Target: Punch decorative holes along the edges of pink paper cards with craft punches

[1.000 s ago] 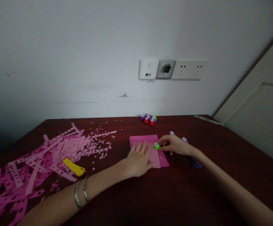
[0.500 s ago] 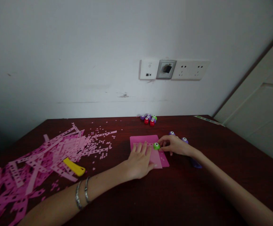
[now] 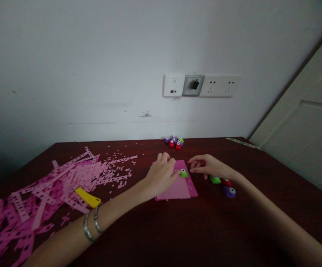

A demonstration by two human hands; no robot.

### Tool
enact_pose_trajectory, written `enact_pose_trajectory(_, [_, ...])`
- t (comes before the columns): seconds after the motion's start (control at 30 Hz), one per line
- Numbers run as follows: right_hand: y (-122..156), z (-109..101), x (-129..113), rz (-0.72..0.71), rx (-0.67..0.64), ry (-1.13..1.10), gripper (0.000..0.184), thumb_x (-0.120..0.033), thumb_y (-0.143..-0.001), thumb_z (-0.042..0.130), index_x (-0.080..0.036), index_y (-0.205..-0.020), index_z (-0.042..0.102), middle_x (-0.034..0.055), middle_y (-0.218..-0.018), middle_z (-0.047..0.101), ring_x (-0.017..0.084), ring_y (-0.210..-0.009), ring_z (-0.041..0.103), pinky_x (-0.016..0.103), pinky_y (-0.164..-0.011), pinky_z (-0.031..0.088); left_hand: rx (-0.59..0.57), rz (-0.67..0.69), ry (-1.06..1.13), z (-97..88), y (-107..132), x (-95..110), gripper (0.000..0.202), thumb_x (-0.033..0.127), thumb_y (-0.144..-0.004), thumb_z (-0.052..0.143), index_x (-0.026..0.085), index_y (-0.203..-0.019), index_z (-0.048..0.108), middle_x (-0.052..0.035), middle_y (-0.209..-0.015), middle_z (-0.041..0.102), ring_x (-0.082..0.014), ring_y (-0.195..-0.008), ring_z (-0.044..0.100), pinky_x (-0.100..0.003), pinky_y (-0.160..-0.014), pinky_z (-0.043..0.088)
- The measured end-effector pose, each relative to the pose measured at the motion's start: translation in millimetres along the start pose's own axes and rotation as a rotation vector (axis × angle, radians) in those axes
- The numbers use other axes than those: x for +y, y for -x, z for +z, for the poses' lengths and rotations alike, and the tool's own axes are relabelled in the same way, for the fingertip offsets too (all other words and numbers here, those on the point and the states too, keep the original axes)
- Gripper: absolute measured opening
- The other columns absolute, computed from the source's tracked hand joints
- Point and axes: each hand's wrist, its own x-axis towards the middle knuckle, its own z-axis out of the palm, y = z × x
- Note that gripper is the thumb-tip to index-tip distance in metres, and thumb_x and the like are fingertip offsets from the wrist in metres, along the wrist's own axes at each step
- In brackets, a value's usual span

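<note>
A green paper punch point(image 3: 183, 173) with a white button sits at the upper right part of a light pink paper sheet point(image 3: 174, 190). My left hand point(image 3: 161, 174) is raised over the sheet with bent fingers, its thumb reaching the left side of the punch. It does not appear to grip it. A darker pink sheet point(image 3: 193, 188) lies beneath and shows small cut-outs near its right edge. To the right of the punch, my right hand point(image 3: 205, 166) hovers with loosely curled fingers apart and nothing visible in them. Beside its wrist are another green punch point(image 3: 215, 179), a red punch point(image 3: 226, 182) and a purple punch point(image 3: 229, 191).
Pink punched strips point(image 3: 52, 189) and small scraps cover the table's left side, with a yellow tool point(image 3: 88, 197) on them. Several coloured punches point(image 3: 174, 142) stand grouped by the wall. Sockets point(image 3: 220, 86) are on the wall, and a patterned strip point(image 3: 244, 143) lies at the back right.
My right hand has let go of the green punch and moved slightly right. My left hand has lifted from lying flat on the paper, fingers bending and thumb moving to the punch.
</note>
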Motion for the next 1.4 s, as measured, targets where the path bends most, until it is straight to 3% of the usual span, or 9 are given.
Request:
enact_pose_trajectory(0.03, [1.8, -3.3, -3.5, 0.015, 0.019, 0.006, 0.042, -0.041, -0.071, 0.064, -0.014, -0.102, 0.060, 0.0060, -0.080, 0.063, 0.013, -0.063, 0.057, 0.019, -0.039, 0.048, -0.008, -0.019, 0.070, -3.1, -6.9, -5.2, 0.041, 0.044, -0.087, 0.037, 0.012, -0.099, 0.059, -0.0130, -0.104, 0.058, -0.0233, -0.098, 0.052, -0.034, -0.080, 0.042])
enact_pose_trajectory(0.1, [4.2, -8.1, -9.7, 0.039, 0.032, 0.016, 0.040, -0.046, -0.073, 0.062, -0.014, -0.097, 0.062, 0.0067, -0.079, 0.063, 0.013, -0.060, 0.056, 0.018, -0.037, 0.045, -0.156, -0.062, 0.250, -4.0, -22.4, -16.6, 0.037, 0.043, -0.084, 0.041, 0.014, -0.079, 0.064, -0.0080, -0.078, 0.063, -0.0159, -0.071, 0.056, -0.028, -0.065, 0.043])
enact_pose_trajectory(0.2, [3.0, -10.6, -14.7, 0.081, -0.069, 0.018, 0.041, -0.053, -0.073, 0.060, -0.014, -0.085, 0.065, 0.0066, -0.073, 0.064, 0.010, -0.054, 0.055, 0.016, -0.036, 0.040, -0.442, -0.135, 0.495, 2.8, -45.5, -29.6, 0.039, 0.048, -0.077, 0.050, 0.014, -0.062, 0.062, -0.0041, -0.058, 0.060, -0.0097, -0.049, 0.048, -0.024, -0.049, 0.037])
enact_pose_trajectory(0.27, [-0.4, -9.5, -15.4, 0.117, -0.157, 0.022, 0.044, -0.057, -0.073, 0.058, -0.014, -0.075, 0.064, 0.0054, -0.065, 0.063, 0.008, -0.048, 0.053, 0.015, -0.035, 0.037, -0.540, -0.180, 0.564, 8.1, -57.3, -32.7, 0.039, 0.050, -0.072, 0.055, 0.015, -0.055, 0.061, -0.0023, -0.052, 0.056, -0.0080, -0.043, 0.041, -0.024, -0.044, 0.031])
enact_pose_trajectory(0.47, [-13.2, -2.0, -16.3, 0.172, -0.255, 0.008, 0.051, -0.062, -0.072, 0.055, -0.012, -0.069, 0.064, 0.0055, -0.060, 0.063, 0.007, -0.043, 0.052, 0.015, -0.033, 0.031, -0.650, -0.256, 0.585, 16.6, -71.4, -27.5, 0.031, 0.040, -0.067, 0.060, 0.017, -0.046, 0.057, 0.0010, -0.041, 0.046, -0.0069, -0.038, 0.033, -0.025, -0.042, 0.023])
enact_pose_trajectory(0.7, [-22.0, 3.4, -13.7, 0.169, -0.285, 0.026, 0.052, -0.064, -0.068, 0.057, -0.012, -0.066, 0.064, 0.0048, -0.057, 0.064, 0.008, -0.045, 0.054, 0.016, -0.036, 0.034, -0.730, -0.277, 0.586, 19.8, -71.4, -22.6, 0.038, 0.046, -0.068, 0.060, 0.017, -0.044, 0.056, 0.0008, -0.039, 0.043, -0.0068, -0.039, 0.029, -0.024, -0.043, 0.022])
enact_pose_trajectory(0.9, [-29.1, 1.4, -4.5, 0.181, -0.353, 0.013, 0.054, -0.065, -0.068, 0.056, -0.011, -0.068, 0.063, 0.0031, -0.055, 0.062, 0.007, -0.043, 0.052, 0.015, -0.035, 0.032, -0.814, -0.337, 0.676, 27.8, -73.5, -27.9, 0.033, 0.048, -0.061, 0.066, 0.016, -0.054, 0.061, -0.0009, -0.051, 0.052, -0.0049, -0.040, 0.027, -0.023, -0.042, 0.019])
enact_pose_trajectory(1.17, [-42.8, -4.3, -7.6, 0.397, -0.471, 0.061, 0.061, -0.070, -0.061, 0.058, -0.009, -0.064, 0.062, 0.0045, -0.056, 0.061, 0.007, -0.045, 0.051, 0.014, -0.035, 0.030, -0.858, -0.448, 0.672, 35.8, -79.0, -28.6, 0.022, 0.036, -0.061, 0.061, 0.016, -0.069, 0.063, 0.0039, -0.050, 0.041, -0.0047, -0.041, 0.025, -0.021, -0.042, 0.018])
enact_pose_trajectory(1.4, [-55.8, -7.6, 4.4, 0.493, -0.559, -0.027, 0.056, -0.064, -0.058, 0.067, -0.009, -0.066, 0.062, 0.0029, -0.058, 0.061, 0.005, -0.044, 0.048, 0.013, -0.033, 0.024, -1.113, -0.399, 0.740, 36.4, -83.7, -28.7, 0.026, 0.041, -0.066, 0.057, 0.016, -0.068, 0.064, 0.0058, -0.046, 0.023, -0.0069, -0.042, 0.014, -0.023, -0.043, 0.013])
